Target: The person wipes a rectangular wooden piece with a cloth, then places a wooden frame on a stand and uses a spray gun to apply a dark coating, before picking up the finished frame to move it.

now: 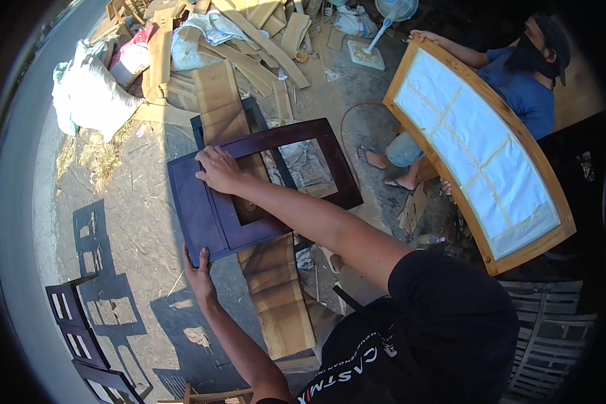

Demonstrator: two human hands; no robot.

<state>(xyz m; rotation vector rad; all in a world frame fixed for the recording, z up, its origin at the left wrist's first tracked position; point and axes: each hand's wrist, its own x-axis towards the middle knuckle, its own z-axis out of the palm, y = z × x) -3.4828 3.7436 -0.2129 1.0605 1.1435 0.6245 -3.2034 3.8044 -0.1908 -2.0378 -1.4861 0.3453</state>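
Observation:
A dark purple-brown wooden framed panel [195,209], solid at its left end with a rectangular opening, lies across a long light-brown plank [276,296]. My left hand [200,279] holds the panel's near-left edge, thumb on top and the other fingers mostly hidden. My right hand [220,170] presses on the panel's upper face beside the opening, its fingers bent and bunched together. Whatever may lie beneath those fingers is hidden. Part of another dark frame [252,114] shows beneath the panel on its far side.
At the right a seated person [518,94] holds a curved wooden frame [559,229] with a papered middle. Scrap boards [269,47], white sacks [91,91] and a fan [384,30] lie farther off. Dark frames [81,343] stand at the lower left by the road.

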